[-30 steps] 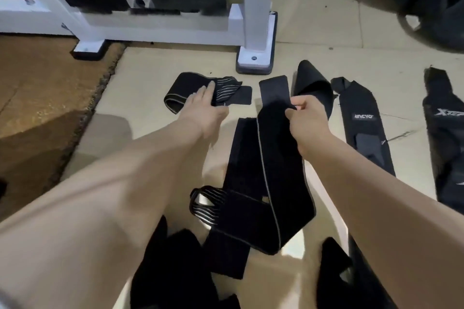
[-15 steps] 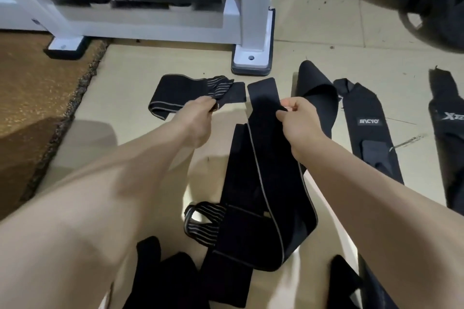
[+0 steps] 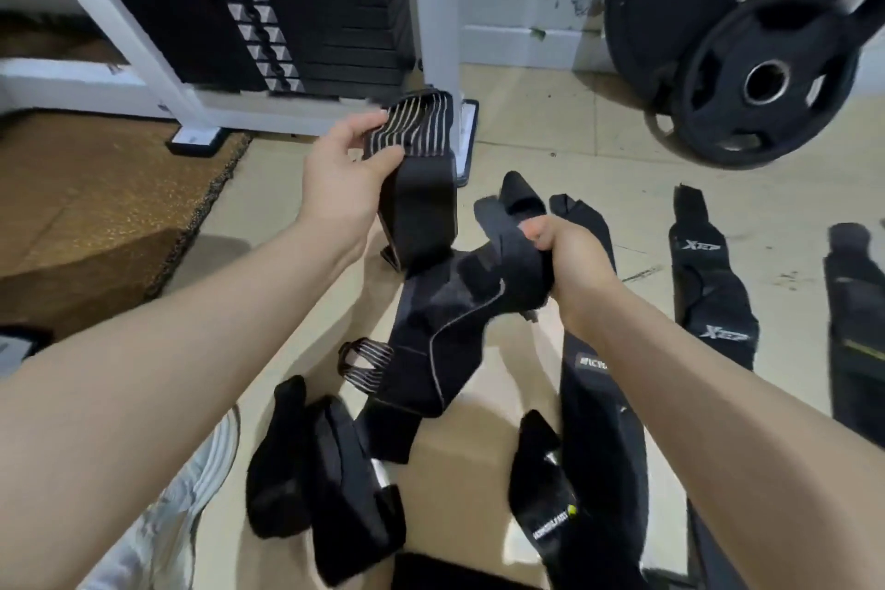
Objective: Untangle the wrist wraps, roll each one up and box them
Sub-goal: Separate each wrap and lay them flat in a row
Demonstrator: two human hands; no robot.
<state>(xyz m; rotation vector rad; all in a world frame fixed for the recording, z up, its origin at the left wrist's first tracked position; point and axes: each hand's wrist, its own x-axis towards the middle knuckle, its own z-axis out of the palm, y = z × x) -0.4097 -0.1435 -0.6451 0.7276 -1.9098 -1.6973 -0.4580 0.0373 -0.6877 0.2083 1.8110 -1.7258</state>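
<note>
My left hand [image 3: 342, 173] grips the striped end of a black wrist wrap [image 3: 421, 206] and holds it lifted off the floor. My right hand [image 3: 570, 264] is closed on a second, longer black wrap [image 3: 445, 316] that hangs twisted down to the floor, its striped loop [image 3: 366, 362] at the lower left. The two wraps touch near the middle. More black wraps lie flat on the floor: one with white lettering [image 3: 594, 398] under my right forearm, two marked ones [image 3: 709, 283] to the right, and several bunched near the bottom [image 3: 325, 470]. No box is in view.
A white machine frame [image 3: 445, 38] with a black weight stack [image 3: 287, 14] stands at the back. Two black weight plates [image 3: 747, 67] lean against the wall at the upper right. A brown mat [image 3: 96, 206] covers the floor at left. A white shoe [image 3: 182, 508] shows at the lower left.
My left hand has picked the striped wrap up off the floor. My right hand has raised and twisted the long wrap. The camera has tilted up.
</note>
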